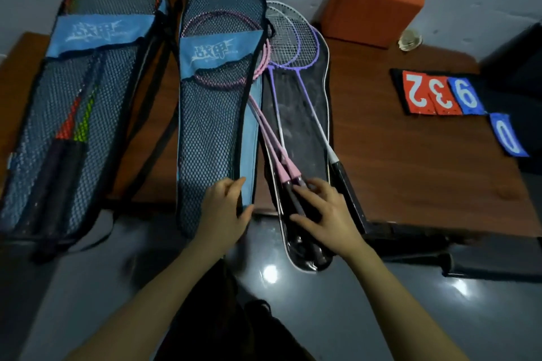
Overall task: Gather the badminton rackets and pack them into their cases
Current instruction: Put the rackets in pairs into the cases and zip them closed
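Three racket cases lie side by side on a brown table [410, 173]. The left blue mesh case [73, 114] holds a red and a green racket. The middle blue mesh case [211, 114] has two pink rackets [264, 129] with their heads inside and shafts sticking out its right side. My left hand [225, 208] grips that case's lower right edge. My right hand [319, 208] holds the pink rackets' dark handles. Two purple-and-white rackets [296, 38] lie on a black case [299, 126] at the right.
An orange block [369, 6] stands at the back by the wall, with a small round object [410, 39] next to it. Red and blue number cards [440, 91] lie at the right. The cases' lower ends overhang the table's front edge above a shiny floor.
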The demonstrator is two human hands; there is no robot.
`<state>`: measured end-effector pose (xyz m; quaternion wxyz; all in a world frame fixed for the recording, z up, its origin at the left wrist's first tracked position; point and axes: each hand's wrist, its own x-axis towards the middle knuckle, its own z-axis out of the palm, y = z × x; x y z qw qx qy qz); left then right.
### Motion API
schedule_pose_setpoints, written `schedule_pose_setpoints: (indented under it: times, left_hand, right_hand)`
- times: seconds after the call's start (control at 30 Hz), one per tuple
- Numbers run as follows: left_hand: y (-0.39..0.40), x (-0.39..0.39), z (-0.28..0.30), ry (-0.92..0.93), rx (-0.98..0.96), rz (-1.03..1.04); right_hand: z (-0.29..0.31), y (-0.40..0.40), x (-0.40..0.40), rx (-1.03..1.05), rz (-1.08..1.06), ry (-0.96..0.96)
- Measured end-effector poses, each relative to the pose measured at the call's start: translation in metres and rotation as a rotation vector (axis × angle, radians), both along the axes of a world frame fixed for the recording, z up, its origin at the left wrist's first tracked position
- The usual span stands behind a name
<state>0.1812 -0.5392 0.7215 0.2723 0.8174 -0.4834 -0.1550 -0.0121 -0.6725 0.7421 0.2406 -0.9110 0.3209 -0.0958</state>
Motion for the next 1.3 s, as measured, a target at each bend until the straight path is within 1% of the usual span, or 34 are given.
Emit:
schedule_pose_setpoints:
  times: [0.1,0.23,0.33,0.4,0.47,0.53,0.6,0.73,0.8,0.87,0.97,1.07,1.13,1.2,1.3]
  left_hand:
    - [0.031,-0.028,-0.002,-0.049,0.030,0.085]
    - [0.047,-0.046,-0.002,-0.069,0.134,0.179]
    - [0.047,-0.048,-0.002,-0.107,0.194,0.180]
    - [0.045,-0.045,-0.001,-0.134,0.200,0.163]
    - [0.043,-0.040,-0.002,-0.155,0.173,0.142]
    - [0.044,-0.037,-0.004,-0.137,0.135,0.133]
    - [0.046,-0.035,-0.003,-0.067,0.069,0.151]
    - [0.049,-0.032,0.009,0.149,-0.128,0.252]
    - [0.050,-0.031,0.017,0.264,-0.212,0.313]
    - [0.053,-0.030,0.026,0.343,-0.269,0.327]
    - [0.061,-0.028,0.037,0.421,-0.310,0.302]
    - [0.066,-0.036,0.043,0.490,-0.294,0.210]
    - [0.069,-0.046,0.048,0.535,-0.324,0.157]
    - [0.070,-0.048,0.053,0.600,-0.372,0.183]
    - [0.074,-0.042,0.063,0.668,-0.406,0.214]
  right_hand:
    - [-0.003,0.014,-0.036,0.011,0.074,0.033]
    - [-0.002,0.032,-0.064,0.116,0.109,0.110]
    - [0.001,0.032,-0.070,0.085,0.151,0.166]
    - [0.001,0.031,-0.070,0.018,0.166,0.198]
    - [0.002,0.032,-0.071,-0.026,0.141,0.187]
    - [0.003,0.038,-0.071,-0.016,0.112,0.128]
    - [0.004,0.048,-0.066,-0.001,0.105,0.036]
    - [0.009,0.072,-0.044,0.073,0.051,-0.136]
    - [0.014,0.084,-0.031,0.104,0.023,-0.193]
    - [0.017,0.094,-0.019,0.091,0.008,-0.225]
    - [0.021,0.105,-0.008,0.098,-0.077,-0.287]
    - [0.028,0.110,0.005,0.069,-0.181,-0.366]
    - [0.035,0.110,0.018,0.060,-0.190,-0.372]
    - [0.036,0.110,0.030,0.043,-0.169,-0.349]
    - [0.036,0.112,0.041,0.123,-0.212,-0.354]
